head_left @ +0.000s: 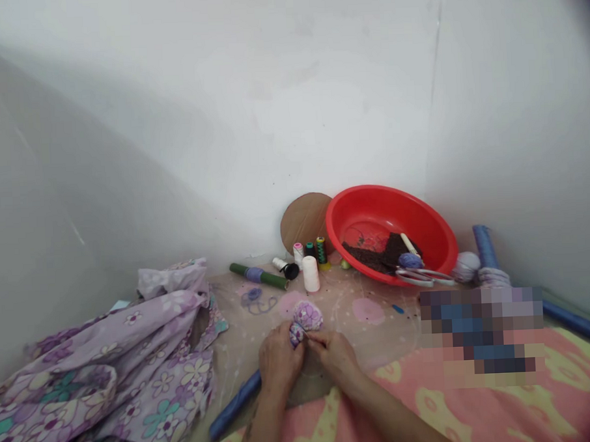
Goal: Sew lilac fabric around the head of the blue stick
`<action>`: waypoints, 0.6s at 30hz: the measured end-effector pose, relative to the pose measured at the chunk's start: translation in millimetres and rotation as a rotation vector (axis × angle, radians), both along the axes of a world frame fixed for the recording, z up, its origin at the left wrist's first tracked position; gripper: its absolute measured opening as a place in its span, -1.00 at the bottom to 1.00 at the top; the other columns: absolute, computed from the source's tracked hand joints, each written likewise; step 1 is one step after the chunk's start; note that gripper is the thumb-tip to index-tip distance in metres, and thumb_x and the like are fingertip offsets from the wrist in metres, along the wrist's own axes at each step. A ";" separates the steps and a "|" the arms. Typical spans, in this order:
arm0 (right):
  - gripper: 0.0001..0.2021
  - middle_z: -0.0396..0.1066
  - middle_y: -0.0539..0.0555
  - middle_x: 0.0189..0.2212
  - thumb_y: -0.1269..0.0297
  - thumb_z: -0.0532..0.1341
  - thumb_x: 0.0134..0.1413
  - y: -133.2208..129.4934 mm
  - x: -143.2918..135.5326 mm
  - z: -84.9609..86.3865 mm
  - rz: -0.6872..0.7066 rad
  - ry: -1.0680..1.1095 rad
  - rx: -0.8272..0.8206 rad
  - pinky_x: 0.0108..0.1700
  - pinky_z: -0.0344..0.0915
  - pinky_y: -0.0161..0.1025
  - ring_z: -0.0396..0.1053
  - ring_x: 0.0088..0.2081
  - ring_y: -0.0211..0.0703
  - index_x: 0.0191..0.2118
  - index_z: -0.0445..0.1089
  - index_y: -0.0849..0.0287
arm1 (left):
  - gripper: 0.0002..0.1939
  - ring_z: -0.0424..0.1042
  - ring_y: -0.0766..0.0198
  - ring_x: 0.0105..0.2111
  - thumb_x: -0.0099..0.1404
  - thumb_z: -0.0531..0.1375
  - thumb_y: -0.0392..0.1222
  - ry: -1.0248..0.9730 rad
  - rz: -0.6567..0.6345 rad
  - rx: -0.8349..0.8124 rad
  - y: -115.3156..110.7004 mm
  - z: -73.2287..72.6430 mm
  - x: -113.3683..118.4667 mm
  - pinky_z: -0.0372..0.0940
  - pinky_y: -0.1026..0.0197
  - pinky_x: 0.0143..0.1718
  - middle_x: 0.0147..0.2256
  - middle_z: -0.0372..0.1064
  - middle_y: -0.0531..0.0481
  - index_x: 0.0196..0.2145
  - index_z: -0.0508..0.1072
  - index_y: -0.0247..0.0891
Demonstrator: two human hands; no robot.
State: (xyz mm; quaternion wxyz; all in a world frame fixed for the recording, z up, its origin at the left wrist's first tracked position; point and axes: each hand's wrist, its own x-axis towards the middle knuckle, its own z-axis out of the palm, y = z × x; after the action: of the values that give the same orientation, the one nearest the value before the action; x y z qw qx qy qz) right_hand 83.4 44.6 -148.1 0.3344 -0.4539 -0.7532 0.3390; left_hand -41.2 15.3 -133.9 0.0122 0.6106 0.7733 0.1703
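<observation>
A small gathered piece of purple-and-white floral fabric (pixel 307 315) is at the centre, its lower bunched part between my hands. My left hand (pixel 281 357) is closed around that lower part from the left. My right hand (pixel 334 355) is pinched at the fabric's right edge, with a thin dark line, too small to make out clearly, by its fingertips. White, pink-topped and dark thread spools stand behind the hands, with a large white spool (pixel 311 274) in front. Lilac floral cloth (pixel 160 383) lies heaped on the left.
A red basin (pixel 386 197) leans at the back right, with dark material, scissors (pixel 424 278) and purple yarn. Beside it stands a cardboard disc (pixel 302 224). A green stick (pixel 258 275) lies behind my hands, a blue tube (pixel 236 406) to the left. Patterned cloth (pixel 429 384) spreads in front; one patch is pixelated.
</observation>
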 end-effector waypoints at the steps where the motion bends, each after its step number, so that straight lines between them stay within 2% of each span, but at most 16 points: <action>1: -0.72 0.47 -0.01 -0.32 0.37 0.03 -0.05 0.0 0.1 0.0 0.000 0.002 -0.001 -0.28 0.22 -0.32 0.38 -0.30 -0.17 -0.28 0.45 0.01 | -0.63 0.28 0.17 -0.19 0.11 0.06 -0.08 0.002 0.001 -0.003 -0.2 0.5 0.2 0.08 0.23 -0.25 -0.20 0.34 -0.05 -0.10 0.25 -0.17; 6: -0.71 0.47 0.00 -0.31 0.38 0.04 -0.07 2.0 -0.2 -1.6 0.011 0.006 -0.017 -0.25 0.24 -0.30 0.39 -0.28 -0.16 -0.26 0.45 0.01 | -0.62 0.27 0.19 -0.17 0.11 0.07 -0.09 0.015 0.022 -0.037 -0.6 1.6 0.3 0.08 0.24 -0.23 -0.18 0.33 -0.05 -0.08 0.24 -0.17; 13: -0.71 0.47 0.02 -0.30 0.40 0.05 -0.10 5.5 -0.3 -6.2 -0.002 0.049 0.007 -0.25 0.24 -0.30 0.39 -0.28 -0.15 -0.26 0.45 0.06 | -0.64 0.28 0.19 -0.20 0.12 0.06 -0.09 0.009 0.011 -0.007 1.0 -4.3 -2.1 0.08 0.24 -0.26 -0.20 0.34 -0.04 -0.10 0.26 -0.15; 18: -0.71 0.48 -0.02 -0.34 0.43 0.04 -0.11 5.6 0.6 -4.5 0.019 0.040 0.047 -0.27 0.25 -0.31 0.40 -0.32 -0.16 -0.34 0.48 0.02 | -0.65 0.29 0.19 -0.21 0.12 0.07 -0.09 0.007 0.018 -0.006 0.3 -1.6 -0.6 0.07 0.24 -0.27 -0.21 0.35 -0.05 -0.11 0.28 -0.17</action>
State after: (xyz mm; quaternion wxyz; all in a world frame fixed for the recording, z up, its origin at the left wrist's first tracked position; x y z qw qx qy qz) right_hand 84.0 50.2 -152.6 0.3567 -0.4319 -0.7583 0.3334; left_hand -41.8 15.6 -135.4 0.0097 0.6041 0.7794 0.1659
